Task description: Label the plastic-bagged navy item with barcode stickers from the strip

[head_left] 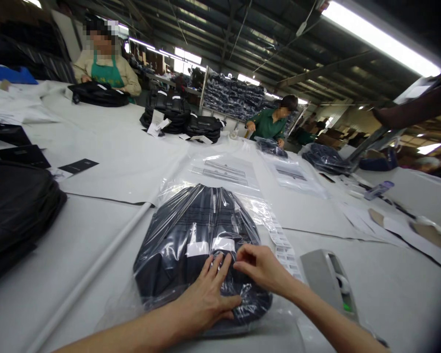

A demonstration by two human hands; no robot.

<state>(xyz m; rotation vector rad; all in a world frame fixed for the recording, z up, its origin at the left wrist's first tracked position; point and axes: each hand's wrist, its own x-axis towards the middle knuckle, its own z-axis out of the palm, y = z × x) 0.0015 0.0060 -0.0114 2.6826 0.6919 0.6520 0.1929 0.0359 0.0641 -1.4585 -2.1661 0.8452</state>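
Head view, low centre of the frame: a dark folded garment in a clear crinkled plastic bag point(202, 240) lies flat on the white table point(95, 245). The left hand point(206, 294) is pressed palm-down on the near end of it, fingers spread, gripping nothing. The right hand point(259, 267) comes in just beside it, fingertips pinched at the film near a white label; whether it has actually caught anything, I cannot tell. To the right, a strip of white printed stickers point(282, 245) runs along the bag's edge, and a grey handheld scanner point(329, 282) sits close by. The risk here, as I judge it: slick film sliding under the flat palm, or the pinch snagging and tearing the thin plastic.
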